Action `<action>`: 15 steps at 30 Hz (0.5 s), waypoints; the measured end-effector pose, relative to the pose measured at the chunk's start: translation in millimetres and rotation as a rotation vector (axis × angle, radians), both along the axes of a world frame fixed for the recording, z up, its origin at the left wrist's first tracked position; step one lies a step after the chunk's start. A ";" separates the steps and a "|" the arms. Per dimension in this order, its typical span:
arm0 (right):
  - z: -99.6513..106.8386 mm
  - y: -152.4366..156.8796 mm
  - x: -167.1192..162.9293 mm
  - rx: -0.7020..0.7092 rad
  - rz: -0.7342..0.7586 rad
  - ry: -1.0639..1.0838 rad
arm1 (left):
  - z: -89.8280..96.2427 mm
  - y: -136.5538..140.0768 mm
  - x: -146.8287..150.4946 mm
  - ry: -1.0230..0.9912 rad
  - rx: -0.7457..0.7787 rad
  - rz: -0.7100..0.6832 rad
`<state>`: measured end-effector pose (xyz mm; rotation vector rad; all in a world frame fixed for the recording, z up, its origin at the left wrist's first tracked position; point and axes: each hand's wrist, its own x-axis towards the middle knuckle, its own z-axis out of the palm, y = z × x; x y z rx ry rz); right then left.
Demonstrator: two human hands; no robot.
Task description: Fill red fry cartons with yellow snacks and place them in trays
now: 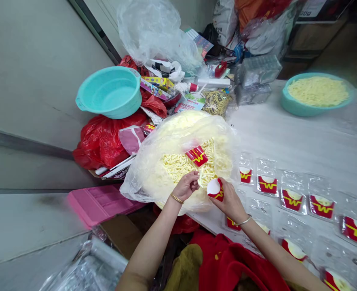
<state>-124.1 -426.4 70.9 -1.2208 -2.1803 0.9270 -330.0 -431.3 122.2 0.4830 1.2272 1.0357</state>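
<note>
My right hand [229,200] grips a small red fry carton [219,195] with a yellow zigzag mark and a white inside, its mouth tipped toward my left hand. The fingers of my left hand [186,186] are pinched together on a few pale yellow fry-like sticks [200,180], close beside the carton. Both hands are over a large clear plastic bag [144,171], open at the top and full of loose pale sticks [175,165]. Another red carton [197,156] lies on the sticks inside the bag.
Rows of clear packets with red cartons [267,184] lie on the white table [275,133] at right. A turquoise basin of sticks [302,109] stands at the back right. Another turquoise basin [110,95] rests on red bags [102,141] at left. A pink tray [102,204] is below.
</note>
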 end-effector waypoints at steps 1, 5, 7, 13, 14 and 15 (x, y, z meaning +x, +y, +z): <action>2.2 0.9 -5.7 0.014 0.019 0.017 | 3.5 -2.3 3.7 0.024 0.011 -0.045; 9.1 1.6 -18.7 0.019 0.059 0.092 | 7.1 -9.4 18.6 0.551 0.122 -0.240; 9.7 0.1 -18.1 0.011 0.062 0.109 | 6.5 -12.3 24.0 0.875 0.187 -0.288; 6.1 -9.5 -9.6 -0.028 0.113 0.110 | 7.9 -19.8 40.2 1.234 0.243 -0.377; 5.3 -11.2 -8.9 -0.033 0.128 0.111 | 8.6 -21.4 43.0 1.281 0.260 -0.413; 4.2 -12.8 -8.0 -0.038 0.136 0.112 | 9.5 -22.9 45.1 1.313 0.280 -0.454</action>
